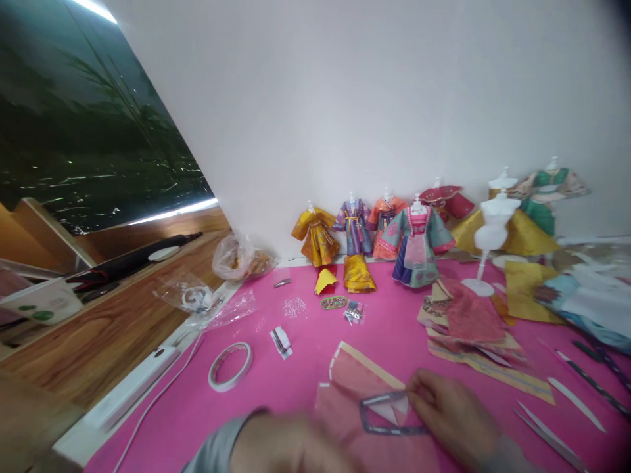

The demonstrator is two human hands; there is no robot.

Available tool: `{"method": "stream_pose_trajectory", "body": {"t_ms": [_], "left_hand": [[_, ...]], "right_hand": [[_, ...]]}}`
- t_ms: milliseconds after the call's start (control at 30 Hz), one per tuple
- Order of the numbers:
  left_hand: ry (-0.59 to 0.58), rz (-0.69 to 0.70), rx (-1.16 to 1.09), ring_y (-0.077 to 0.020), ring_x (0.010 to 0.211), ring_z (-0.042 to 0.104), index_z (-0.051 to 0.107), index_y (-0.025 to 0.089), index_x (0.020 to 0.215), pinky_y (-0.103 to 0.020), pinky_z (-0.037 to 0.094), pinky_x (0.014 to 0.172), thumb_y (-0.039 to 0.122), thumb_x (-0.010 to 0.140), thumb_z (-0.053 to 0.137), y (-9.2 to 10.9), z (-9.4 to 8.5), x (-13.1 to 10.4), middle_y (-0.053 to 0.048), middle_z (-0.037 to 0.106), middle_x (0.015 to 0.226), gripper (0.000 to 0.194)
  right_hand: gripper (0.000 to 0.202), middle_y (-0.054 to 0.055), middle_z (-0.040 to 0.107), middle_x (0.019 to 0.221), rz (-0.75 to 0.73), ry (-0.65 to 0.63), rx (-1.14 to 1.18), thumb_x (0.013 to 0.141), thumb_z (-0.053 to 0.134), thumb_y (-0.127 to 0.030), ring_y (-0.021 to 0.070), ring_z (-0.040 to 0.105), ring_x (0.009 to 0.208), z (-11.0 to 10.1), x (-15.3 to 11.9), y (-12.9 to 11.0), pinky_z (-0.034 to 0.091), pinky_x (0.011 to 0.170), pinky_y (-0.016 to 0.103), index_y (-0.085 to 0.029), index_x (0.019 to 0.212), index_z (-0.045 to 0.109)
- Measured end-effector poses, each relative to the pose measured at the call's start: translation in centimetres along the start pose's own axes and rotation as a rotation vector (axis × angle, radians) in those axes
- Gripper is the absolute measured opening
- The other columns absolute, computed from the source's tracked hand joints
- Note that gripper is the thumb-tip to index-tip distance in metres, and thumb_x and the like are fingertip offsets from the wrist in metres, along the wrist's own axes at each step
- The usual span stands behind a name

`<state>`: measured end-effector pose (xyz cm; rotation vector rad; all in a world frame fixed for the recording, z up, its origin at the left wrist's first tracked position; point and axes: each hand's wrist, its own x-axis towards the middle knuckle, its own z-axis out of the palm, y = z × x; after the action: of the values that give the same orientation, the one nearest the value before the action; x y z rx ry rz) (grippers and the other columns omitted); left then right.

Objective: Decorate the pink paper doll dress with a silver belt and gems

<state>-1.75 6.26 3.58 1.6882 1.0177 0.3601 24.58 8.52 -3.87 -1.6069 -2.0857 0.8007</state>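
A pink fabric piece [355, 387] lies on the pink mat in front of me, with a tan band along its upper edge and short white strips at its left edge. On it sits a dark grey border [389, 431] with white strips, framing a paler patch. My right hand [453, 410] is closed, thumb and finger pinched at the border's upper right corner on the fabric. Low in the view my left hand [290, 443] is smeared by motion near the fabric's lower left side. Its fingers cannot be made out.
A tape roll [230, 366] lies left on the mat [182, 407]. Miniature dresses [417, 246] on small stands line the wall, beside a bare white mannequin [491, 230]. Fabric scraps [473, 315], tweezers [547, 433] and a craft knife [586, 378] lie right; a white power strip [133, 387] lies left.
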Motion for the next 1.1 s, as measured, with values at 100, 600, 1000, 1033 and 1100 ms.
{"method": "stream_pose_trajectory", "body": {"t_ms": [100, 600, 1000, 1033, 1100], "left_hand": [[0.244, -0.018, 0.376, -0.0203, 0.093, 0.063, 0.059, 0.015, 0.112, -0.041, 0.054, 0.080, 0.032, 0.093, 0.056, 0.0, -2.6, 4.4, -0.007, 0.063, 0.110, 0.025], [0.232, 0.086, 1.326, -0.0231, 0.097, 0.059, 0.057, 0.018, 0.118, -0.046, 0.048, 0.086, 0.025, 0.092, 0.056, -4.2, -5.2, 10.0, -0.005, 0.061, 0.105, 0.026], [0.253, 0.024, 1.347, -0.0209, 0.093, 0.062, 0.060, 0.017, 0.112, -0.042, 0.051, 0.083, 0.029, 0.092, 0.058, -3.5, -4.6, 9.9, -0.005, 0.063, 0.105, 0.024], [0.253, 0.016, 1.341, -0.0207, 0.093, 0.062, 0.061, 0.017, 0.109, -0.043, 0.051, 0.083, 0.029, 0.092, 0.058, -3.4, -4.6, 9.7, -0.005, 0.063, 0.104, 0.021], [0.263, -0.008, 1.324, -0.0204, 0.094, 0.062, 0.062, 0.016, 0.104, -0.043, 0.050, 0.085, 0.028, 0.092, 0.057, -3.2, -4.5, 9.1, -0.005, 0.064, 0.103, 0.018]], "right_hand": [[0.017, -0.001, 0.062, 0.056, 0.003, 0.015, 0.001, 0.081, 0.047, -0.019, 0.0177, 0.060, 0.057, 0.2, 0.2, 0.0, 0.031, 0.054, 0.027, -0.024, 0.073, 0.061], [0.019, -0.002, 0.063, 0.057, 0.030, 0.044, -0.033, 0.083, 0.048, -0.017, 0.0163, 0.058, 0.057, -0.1, 0.0, -0.6, 0.026, 0.053, 0.025, -0.023, 0.075, 0.064], [0.019, -0.001, 0.062, 0.057, 0.024, 0.037, -0.049, 0.082, 0.048, -0.015, 0.0160, 0.057, 0.056, 0.1, 0.1, -0.4, 0.024, 0.052, 0.026, -0.022, 0.075, 0.064], [0.019, -0.001, 0.062, 0.057, 0.024, 0.035, -0.048, 0.083, 0.048, -0.015, 0.0159, 0.058, 0.056, 0.1, 0.1, -0.3, 0.024, 0.052, 0.026, -0.022, 0.075, 0.064], [0.019, -0.001, 0.063, 0.057, 0.020, 0.031, -0.045, 0.083, 0.048, -0.016, 0.0158, 0.058, 0.056, 0.1, 0.2, -0.3, 0.024, 0.052, 0.026, -0.022, 0.075, 0.064]]}}
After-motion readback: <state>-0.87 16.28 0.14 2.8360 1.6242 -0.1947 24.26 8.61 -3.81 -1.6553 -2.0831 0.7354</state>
